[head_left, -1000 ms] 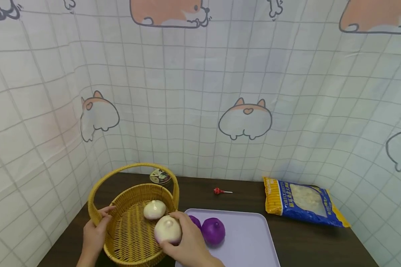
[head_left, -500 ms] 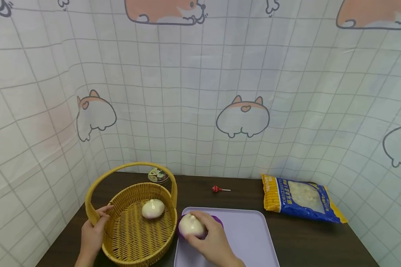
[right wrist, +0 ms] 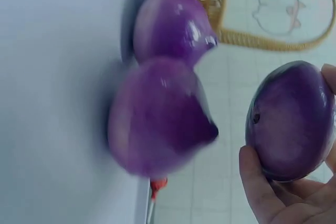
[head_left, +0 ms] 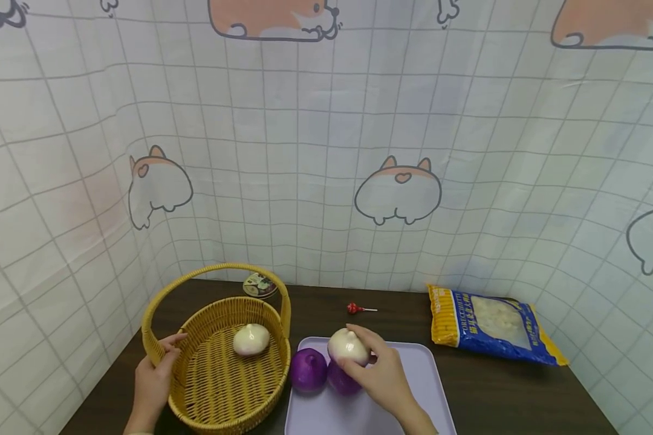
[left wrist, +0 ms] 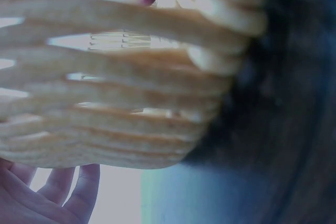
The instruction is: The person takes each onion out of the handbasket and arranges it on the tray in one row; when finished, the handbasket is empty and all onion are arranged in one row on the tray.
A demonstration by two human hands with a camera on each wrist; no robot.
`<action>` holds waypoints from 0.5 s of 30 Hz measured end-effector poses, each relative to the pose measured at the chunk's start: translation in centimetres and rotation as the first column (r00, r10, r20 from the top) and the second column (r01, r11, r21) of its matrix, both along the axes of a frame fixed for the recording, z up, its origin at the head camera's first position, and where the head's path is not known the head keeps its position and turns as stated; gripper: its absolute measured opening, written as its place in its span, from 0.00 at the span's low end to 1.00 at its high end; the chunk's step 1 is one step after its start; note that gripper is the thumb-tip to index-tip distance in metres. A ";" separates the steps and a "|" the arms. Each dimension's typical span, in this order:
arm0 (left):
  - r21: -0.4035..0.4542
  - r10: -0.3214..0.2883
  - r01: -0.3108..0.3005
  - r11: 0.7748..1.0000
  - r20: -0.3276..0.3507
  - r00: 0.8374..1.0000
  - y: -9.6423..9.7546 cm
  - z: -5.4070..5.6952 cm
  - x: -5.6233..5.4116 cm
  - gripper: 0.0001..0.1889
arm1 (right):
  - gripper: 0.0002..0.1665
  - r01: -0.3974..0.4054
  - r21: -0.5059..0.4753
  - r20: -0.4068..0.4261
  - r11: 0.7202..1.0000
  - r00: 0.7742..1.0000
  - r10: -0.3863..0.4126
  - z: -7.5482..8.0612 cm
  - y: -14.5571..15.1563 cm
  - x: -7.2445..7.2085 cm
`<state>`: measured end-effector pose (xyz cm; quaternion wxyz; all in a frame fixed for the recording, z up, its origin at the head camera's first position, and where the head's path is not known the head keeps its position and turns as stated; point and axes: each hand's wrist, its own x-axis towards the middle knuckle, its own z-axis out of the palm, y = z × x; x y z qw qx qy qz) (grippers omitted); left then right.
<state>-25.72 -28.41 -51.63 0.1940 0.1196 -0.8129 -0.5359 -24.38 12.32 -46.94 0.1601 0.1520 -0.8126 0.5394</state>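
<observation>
My right hand (head_left: 383, 374) holds a white onion (head_left: 345, 347) over the lilac tray (head_left: 416, 386). Its purplish underside faces the camera in the right wrist view, with fingers (right wrist: 257, 187) around its side. Two purple onions sit side by side on the tray, the left one (head_left: 308, 370) in full sight and the right one (head_left: 343, 382) partly hidden behind the held onion. At the left, my left hand (head_left: 153, 377) grips the rim of a yellow wicker basket (head_left: 217, 389) near the foot of its handle. Another white onion (head_left: 251, 339) lies inside the basket.
A red lollipop (head_left: 354, 309) lies on the dark table (head_left: 500, 399) behind the tray. A blue and yellow pasta bag (head_left: 495, 326) is at the right. Behind the basket is a round printed tin (head_left: 258, 286). A patterned curtain (head_left: 305, 181) closes off the back.
My right hand has carried the white onion out of the basket area, rightward over the tray, passing above the purple onions. The left hand keeps its grip on the basket.
</observation>
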 end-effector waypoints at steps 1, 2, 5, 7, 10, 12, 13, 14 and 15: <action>0.000 -0.001 0.001 1.000 -0.002 1.000 0.0 0.0 0.0 0.14 | 0.34 0.013 -0.003 0.005 1.000 1.000 -0.013 0.1 0.4 -0.1; 0.001 -0.003 0.003 1.000 -0.003 1.000 0.0 0.0 0.0 0.15 | 0.34 0.027 -0.001 0.008 1.000 1.000 -0.027 0.1 0.8 -0.3; 0.010 -0.012 0.012 1.000 -0.009 1.000 0.0 0.0 0.0 0.16 | 0.34 0.069 0.006 0.017 0.998 0.997 -0.069 0.1 2.1 -0.8; 0.015 -0.018 0.018 1.000 -0.007 1.000 0.0 0.0 0.0 0.17 | 0.34 0.105 0.025 0.021 0.994 0.994 -0.106 0.1 3.1 -1.2; 0.018 -0.025 0.025 1.000 -0.002 1.000 -0.1 0.0 0.0 0.20 | 0.34 0.139 0.047 0.029 0.989 0.990 -0.141 0.0 4.5 -1.6; 0.016 -0.026 0.026 1.000 0.002 1.000 -0.1 0.0 0.0 0.20 | 0.34 0.149 0.065 0.043 0.987 0.987 -0.152 -0.1 5.3 -1.8; 0.016 -0.025 0.025 1.000 0.003 1.000 -0.2 0.0 0.0 0.21 | 0.33 0.149 0.076 0.050 0.986 0.987 -0.153 -0.2 5.7 -1.9; 0.019 -0.029 0.029 0.999 0.003 1.000 -0.2 0.0 0.0 0.21 | 0.33 0.143 0.080 0.061 0.986 0.987 -0.148 -0.3 6.0 -2.0; 0.021 -0.030 0.030 0.999 0.004 1.000 -0.2 0.0 0.0 0.21 | 0.34 0.138 0.089 0.067 0.986 0.987 -0.144 -0.4 6.2 -2.0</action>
